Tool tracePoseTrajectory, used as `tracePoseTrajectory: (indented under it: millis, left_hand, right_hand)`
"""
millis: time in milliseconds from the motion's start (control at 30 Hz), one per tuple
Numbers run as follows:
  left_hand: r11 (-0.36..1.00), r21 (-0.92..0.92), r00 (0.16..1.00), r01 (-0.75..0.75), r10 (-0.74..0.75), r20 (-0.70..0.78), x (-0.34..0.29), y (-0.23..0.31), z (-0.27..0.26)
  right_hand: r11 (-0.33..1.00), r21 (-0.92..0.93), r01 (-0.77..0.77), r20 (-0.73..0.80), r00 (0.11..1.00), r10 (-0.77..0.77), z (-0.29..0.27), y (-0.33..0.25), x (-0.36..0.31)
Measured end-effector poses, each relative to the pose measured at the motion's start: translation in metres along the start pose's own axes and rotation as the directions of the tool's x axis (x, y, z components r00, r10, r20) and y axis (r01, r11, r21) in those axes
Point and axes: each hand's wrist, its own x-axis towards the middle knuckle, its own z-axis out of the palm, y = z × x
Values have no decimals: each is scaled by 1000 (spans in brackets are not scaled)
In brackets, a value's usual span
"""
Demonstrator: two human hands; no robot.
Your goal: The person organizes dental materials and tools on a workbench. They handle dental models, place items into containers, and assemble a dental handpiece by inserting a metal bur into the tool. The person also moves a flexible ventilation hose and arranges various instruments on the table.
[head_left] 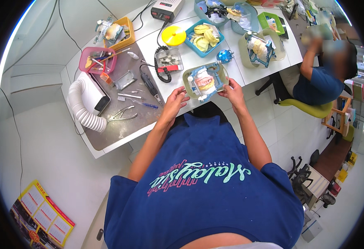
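Head view: the lower middle is filled by a dark blue printed shirt point(207, 199). Beyond it, an olive tray point(186, 79) is held at its right rim between the thumb and fingers of the right hand point(234, 93); the left hand point(175, 103) is held half curled just beside the left rim, and whether that rim is gripped cannot be told. In the tray, at the near edge of the white bench point(236, 68), a dental cast point(207, 85) is mounted in a blue articulator point(220, 81). To the left, a dark, smudged mat point(144, 124) is strewn with pliers point(122, 115), a handpiece point(149, 83) and a white ribbed hose point(78, 106). Farther back, a yellow disc point(173, 36), a blue basket point(205, 54) of pale casts point(207, 35) and a control box point(165, 10) are set out. At the right, a green chair point(308, 108) is occupied by another person point(321, 85), above a pale tiled floor point(256, 110). The lower-left wall point(37, 141) is hung with a calendar point(45, 211).
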Motion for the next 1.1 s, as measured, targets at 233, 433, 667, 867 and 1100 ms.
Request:
tracePoseTrajectory:
  millis: [233,433,667,867,1100]
  left_hand:
    - [999,41,1000,15,-16,23,5,1,1]
    - [996,87,997,18,-12,-77,19,-5,13]
    - [993,97,957,-74,98,-272,28,3,41]
    - [980,148,924,-132,175,-339,40,-10,50]
    - [999,31,907,-43,52,-417,29,-9,64]
  right_hand:
    - [999,-27,47,-38,998,-48,-4,-9,13]
    - [984,100,146,-69,988,-140,-10,-7,22]
    - [998,-59,25,45,999,-22,-48,-1,25]
    - [869,-426,253,1,960,-280,-63,-8,49]
    - [739,-442,509,87,844,-530,-56,-30,90]
